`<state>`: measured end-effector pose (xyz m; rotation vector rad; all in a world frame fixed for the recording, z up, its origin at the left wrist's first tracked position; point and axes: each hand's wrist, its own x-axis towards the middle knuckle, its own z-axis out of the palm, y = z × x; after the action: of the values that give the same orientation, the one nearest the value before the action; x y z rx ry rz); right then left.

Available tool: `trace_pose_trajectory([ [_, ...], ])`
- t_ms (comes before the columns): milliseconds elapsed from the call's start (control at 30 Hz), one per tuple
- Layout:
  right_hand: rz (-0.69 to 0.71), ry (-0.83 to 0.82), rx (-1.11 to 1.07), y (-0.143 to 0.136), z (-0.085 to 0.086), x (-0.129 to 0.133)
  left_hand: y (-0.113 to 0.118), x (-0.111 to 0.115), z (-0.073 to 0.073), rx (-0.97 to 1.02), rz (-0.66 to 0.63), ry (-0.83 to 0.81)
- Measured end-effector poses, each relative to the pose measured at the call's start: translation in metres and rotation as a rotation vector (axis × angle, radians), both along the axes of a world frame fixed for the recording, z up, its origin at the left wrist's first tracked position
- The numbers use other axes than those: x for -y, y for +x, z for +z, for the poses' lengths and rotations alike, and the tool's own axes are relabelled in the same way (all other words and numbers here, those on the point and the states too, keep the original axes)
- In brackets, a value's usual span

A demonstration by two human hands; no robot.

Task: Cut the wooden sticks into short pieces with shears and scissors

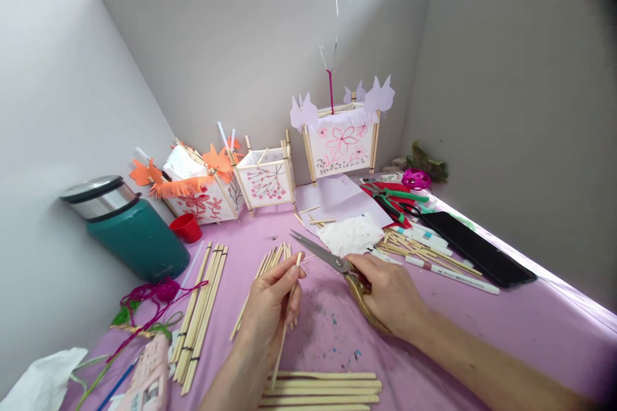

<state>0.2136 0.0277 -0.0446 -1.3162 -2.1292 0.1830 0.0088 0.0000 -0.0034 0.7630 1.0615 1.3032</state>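
Observation:
My left hand (277, 292) is closed around a thin wooden stick (281, 350), which points up between thumb and fingers. In my right hand (390, 292) is a pair of scissors (324, 253) with brass-coloured handles, its blades directed up and left, just above the stick's tip and apart from it. Loose wooden sticks (260, 279) lie behind my left hand, partly hidden by it. Tied bundles of sticks (202, 321) rest to its left. More sticks (321, 392) lie crosswise at the near edge.
Three decorated paper lanterns stand at the back, including a tall one with pink flowers (343, 141). A teal bottle (137, 231), red cup (186, 227) and pink glue gun (149, 372) occupy the left. Right are pliers (395, 196), markers (453, 273) and a black phone (477, 247).

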Motion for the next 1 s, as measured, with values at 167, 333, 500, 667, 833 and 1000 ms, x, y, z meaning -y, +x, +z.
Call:
trace_pose_trajectory([
  [167, -0.002, 0.042, -0.134, 0.006, 0.002, -0.004, 0.001, -0.001, 0.000, 0.071, -0.041, 0.005],
  [333, 0.053, 0.049, -0.201, 0.006, 0.003, -0.005, 0.003, 0.000, 0.001, 0.098, -0.070, 0.036],
  [500, 0.089, 0.010, -0.150, 0.005, 0.002, -0.002, 0.004, 0.002, 0.003, 0.077, -0.111, 0.049],
  [667, 0.117, -0.025, -0.037, 0.003, 0.008, 0.002, 0.005, 0.004, 0.003, 0.044, -0.119, 0.044],
  [833, 0.114, -0.021, 0.016, 0.001, 0.011, 0.004, 0.005, 0.005, 0.000, -0.005, -0.147, 0.042],
  [1000, 0.120, -0.008, 0.035, 0.000, 0.008, 0.007, 0.007, 0.005, 0.000, 0.002, -0.159, 0.035],
])
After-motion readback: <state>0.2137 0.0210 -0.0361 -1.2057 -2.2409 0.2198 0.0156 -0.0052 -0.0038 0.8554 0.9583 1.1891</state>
